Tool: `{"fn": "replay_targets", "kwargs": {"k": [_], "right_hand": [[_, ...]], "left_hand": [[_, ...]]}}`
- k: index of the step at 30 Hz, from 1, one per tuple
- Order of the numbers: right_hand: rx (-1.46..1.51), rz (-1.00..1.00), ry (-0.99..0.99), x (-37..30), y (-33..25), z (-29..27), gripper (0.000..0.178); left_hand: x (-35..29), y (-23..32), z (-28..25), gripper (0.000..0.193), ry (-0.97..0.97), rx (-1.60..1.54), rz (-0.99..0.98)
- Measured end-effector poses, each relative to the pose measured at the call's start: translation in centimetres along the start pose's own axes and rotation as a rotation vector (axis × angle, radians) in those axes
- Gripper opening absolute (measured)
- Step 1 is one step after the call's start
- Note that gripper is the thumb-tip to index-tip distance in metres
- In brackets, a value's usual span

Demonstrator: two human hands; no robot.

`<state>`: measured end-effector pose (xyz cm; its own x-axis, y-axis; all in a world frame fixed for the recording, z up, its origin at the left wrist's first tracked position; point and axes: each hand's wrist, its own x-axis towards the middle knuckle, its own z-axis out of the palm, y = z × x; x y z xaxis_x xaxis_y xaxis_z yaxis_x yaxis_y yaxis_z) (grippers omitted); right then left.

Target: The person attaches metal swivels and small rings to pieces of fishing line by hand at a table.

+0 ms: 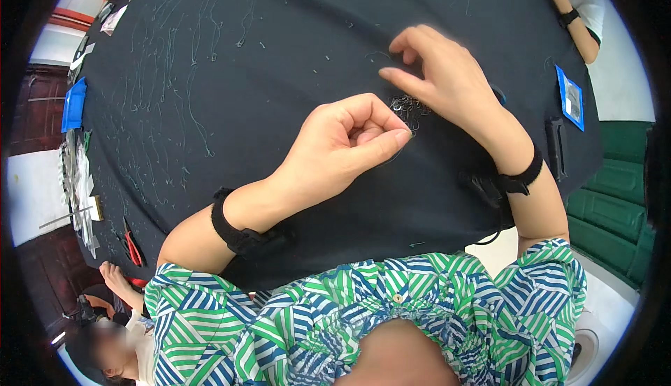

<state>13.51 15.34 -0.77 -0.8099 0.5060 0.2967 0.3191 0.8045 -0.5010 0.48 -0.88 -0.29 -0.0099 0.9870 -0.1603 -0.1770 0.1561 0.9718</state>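
Observation:
My left hand (349, 134) is closed in a pinch near the middle of the black cloth. A thin dark green line (397, 156) trails below its fingertips; whether a hook sits in the pinch is too small to tell. Just beyond those fingertips lies a small heap of dark metal fish hooks (411, 110). Above the heap hovers my right hand (440, 71), its thumb and fingers apart and slightly blurred. A short bit of green thread (377, 55) shows beside its fingertips. Both wrists wear black straps.
Many green lines (192, 99) lie spread over the left of the black-covered table (293, 30). Red-handled pliers (131, 246) rest at the left edge, near clear plastic strips. At right are a blue packet (572, 98) and a black case (556, 148). Other people work around the edges.

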Motion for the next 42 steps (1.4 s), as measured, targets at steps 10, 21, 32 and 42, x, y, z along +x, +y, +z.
{"fn": "replay_targets", "kwargs": {"k": [10, 21, 32, 42], "right_hand": [[0.065, -0.093, -0.063, 1.1, 1.0, 0.2, 0.015], [0.041, -0.043, -0.045, 0.5, 1.3, -0.3, 0.018], [0.643, 0.261, -0.293, 0.2, 0.3, -3.0, 0.017], [0.826, 0.227, -0.135, -1.3, 0.2, -3.6, 0.014]], "left_hand": [[0.1, 0.2, 0.0, 0.01, -0.021, 0.081, -0.008], [0.7, 0.0, -0.1, 0.008, 0.06, 0.039, -0.054], [1.0, -0.7, 0.8, 0.01, 0.114, 0.035, -0.006], [1.7, -0.4, 1.0, 0.011, 0.164, 0.055, 0.117]]}}
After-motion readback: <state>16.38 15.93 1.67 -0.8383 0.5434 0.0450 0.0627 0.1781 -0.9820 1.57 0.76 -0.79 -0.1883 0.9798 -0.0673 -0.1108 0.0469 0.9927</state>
